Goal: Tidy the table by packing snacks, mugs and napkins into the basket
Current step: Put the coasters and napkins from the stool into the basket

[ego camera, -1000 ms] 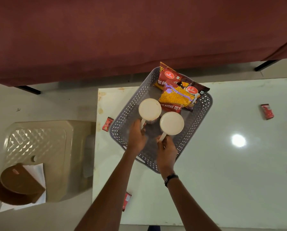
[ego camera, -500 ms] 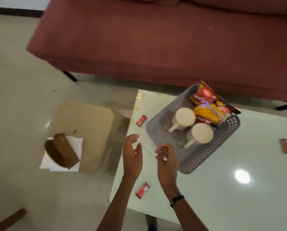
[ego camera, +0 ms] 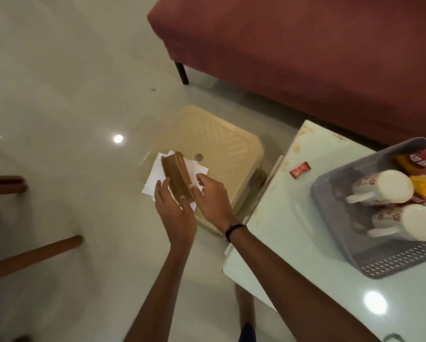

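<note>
While both open hands flank it, the brown wooden napkin holder (ego camera: 177, 178) sits on white napkins (ego camera: 155, 176).

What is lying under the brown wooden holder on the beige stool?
White napkins lie spread under the brown holder on the stool, their corners showing on both sides. How many there are cannot be seen: the holder and both open hands, left and right, cover the middle.
</note>
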Action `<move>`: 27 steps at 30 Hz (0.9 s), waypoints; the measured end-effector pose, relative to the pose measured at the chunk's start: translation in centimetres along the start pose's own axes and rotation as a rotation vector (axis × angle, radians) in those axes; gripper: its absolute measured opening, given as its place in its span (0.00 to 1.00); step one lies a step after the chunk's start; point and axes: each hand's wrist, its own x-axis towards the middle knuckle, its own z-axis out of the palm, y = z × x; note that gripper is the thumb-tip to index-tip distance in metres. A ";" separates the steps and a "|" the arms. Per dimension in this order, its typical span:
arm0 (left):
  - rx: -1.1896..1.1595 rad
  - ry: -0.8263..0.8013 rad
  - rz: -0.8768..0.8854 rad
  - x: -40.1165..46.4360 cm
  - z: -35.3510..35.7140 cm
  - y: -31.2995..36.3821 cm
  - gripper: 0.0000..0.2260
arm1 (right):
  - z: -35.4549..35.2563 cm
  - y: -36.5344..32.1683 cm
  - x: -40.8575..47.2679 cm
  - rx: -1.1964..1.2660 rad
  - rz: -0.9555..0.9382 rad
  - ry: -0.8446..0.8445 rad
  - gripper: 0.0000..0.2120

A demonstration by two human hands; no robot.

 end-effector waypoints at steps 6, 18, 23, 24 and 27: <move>-0.065 -0.130 -0.174 2.9 -0.1 -0.1 0.20 | 2.2 -1.1 2.3 -0.270 -0.031 -0.045 0.11; -0.006 -0.075 -0.032 -1.0 0.7 4.5 0.20 | -2.3 -0.2 -1.0 -0.171 -0.098 0.126 0.14; -0.065 -0.212 0.093 -7.5 4.2 9.4 0.21 | -10.3 2.7 -6.3 -0.132 -0.027 0.270 0.21; -0.072 -0.253 0.115 -8.8 5.2 10.2 0.22 | -12.0 3.7 -7.1 -0.149 -0.004 0.298 0.20; -0.127 -0.367 0.175 -12.7 8.1 12.6 0.22 | -16.6 7.9 -9.3 -0.234 0.046 0.378 0.11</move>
